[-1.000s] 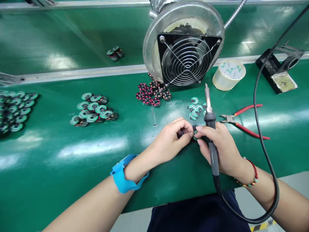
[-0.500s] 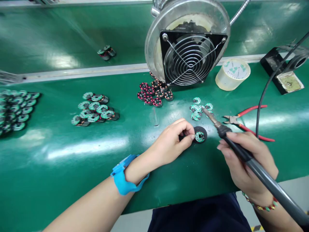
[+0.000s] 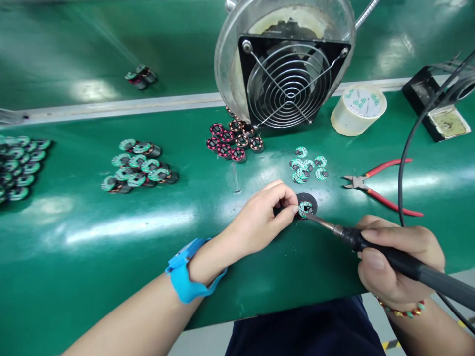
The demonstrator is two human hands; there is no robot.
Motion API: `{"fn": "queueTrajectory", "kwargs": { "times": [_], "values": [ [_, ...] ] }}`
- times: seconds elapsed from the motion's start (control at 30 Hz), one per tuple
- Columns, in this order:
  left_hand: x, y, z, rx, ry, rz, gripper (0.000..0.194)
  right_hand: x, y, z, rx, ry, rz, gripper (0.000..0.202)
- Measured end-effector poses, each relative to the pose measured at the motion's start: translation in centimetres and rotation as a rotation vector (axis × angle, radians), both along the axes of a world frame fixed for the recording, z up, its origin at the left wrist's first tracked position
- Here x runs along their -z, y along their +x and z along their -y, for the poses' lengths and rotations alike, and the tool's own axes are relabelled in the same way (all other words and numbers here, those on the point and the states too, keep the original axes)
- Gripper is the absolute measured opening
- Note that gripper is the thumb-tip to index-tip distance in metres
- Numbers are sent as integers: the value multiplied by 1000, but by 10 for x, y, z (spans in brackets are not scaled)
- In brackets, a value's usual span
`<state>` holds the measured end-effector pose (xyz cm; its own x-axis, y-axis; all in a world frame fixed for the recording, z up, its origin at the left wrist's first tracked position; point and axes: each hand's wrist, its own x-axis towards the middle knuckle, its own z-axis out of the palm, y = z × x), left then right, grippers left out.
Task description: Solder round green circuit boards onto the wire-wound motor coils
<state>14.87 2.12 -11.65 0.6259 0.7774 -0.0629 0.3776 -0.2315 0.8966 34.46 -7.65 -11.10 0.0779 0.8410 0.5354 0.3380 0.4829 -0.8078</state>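
Observation:
My right hand (image 3: pixel 403 257) is wrapped round a soldering iron (image 3: pixel 349 236), whose tip touches or almost touches a small round green circuit board (image 3: pixel 303 206). That board lies on a black round base (image 3: pixel 313 200). At the board's left edge, my left hand (image 3: pixel 269 213) pinches with thumb and forefinger. What sits between those fingertips is too small to make out, and the other fingers curl out of sight. Several loose green circuit boards (image 3: pixel 304 165) lie just behind the base.
A fan (image 3: pixel 289 91) in a round hood hangs at the back. Behind lie several copper-wound cores (image 3: pixel 224 150); several board-topped ones (image 3: pixel 137 162) stand left, beside a larger stack (image 3: pixel 22 168). To the right are red-handled cutters (image 3: pixel 358 182), a tape roll (image 3: pixel 351 118) and an iron stand (image 3: pixel 426 111).
The soldering iron has come down from above the loose boards to the board on the black base. My right hand has shifted right; my left hand keeps its pinch there.

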Motion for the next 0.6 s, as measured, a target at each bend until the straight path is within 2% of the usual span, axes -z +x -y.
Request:
{"fn": "queueTrajectory", "kwargs": {
  "times": [0.6],
  "values": [
    [3,0,-1,7,24,16,12,-2,1,-3,-57,-21,96,32]
  ]
}}
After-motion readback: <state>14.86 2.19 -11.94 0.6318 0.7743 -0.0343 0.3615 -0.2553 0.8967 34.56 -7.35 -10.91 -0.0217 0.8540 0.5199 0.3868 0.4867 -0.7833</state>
